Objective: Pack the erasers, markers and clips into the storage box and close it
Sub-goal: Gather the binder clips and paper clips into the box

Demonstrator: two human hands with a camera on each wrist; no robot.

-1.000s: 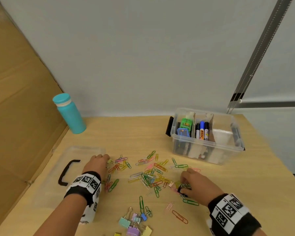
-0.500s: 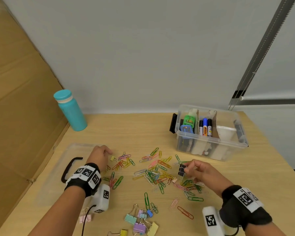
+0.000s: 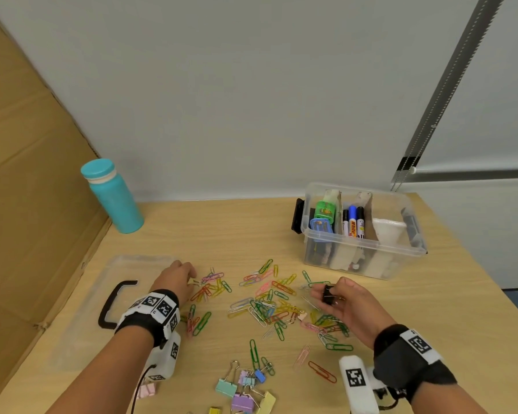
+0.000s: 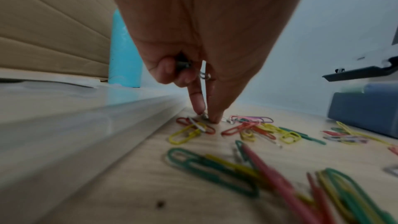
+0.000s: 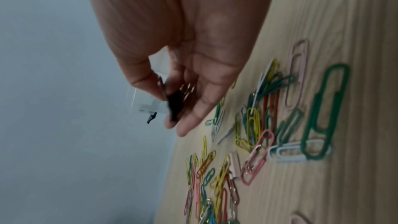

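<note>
so the right hand (image 3: 346, 303) pinches a black binder clip (image 3: 329, 294) lifted off the table, storage box (image 3: 362, 249) open just beyond it — likely its drop spot. left hand (image 3: 175, 279) nips a small clip (image 4: 203, 116) with fingertips, paper clips (image 3: 269, 306) scattered between both grips.

Colours and patterns on the surface (image 3: 192, 234)

Surface was light woodgrain; paper clips (image 3: 269, 300) were green, yellow, red, pink and blue; bottle (image 3: 112, 197) was teal; storage box (image 3: 362, 234) was clear with black latches; wristbands (image 3: 150, 312) bore black-and-white square markers.
</note>
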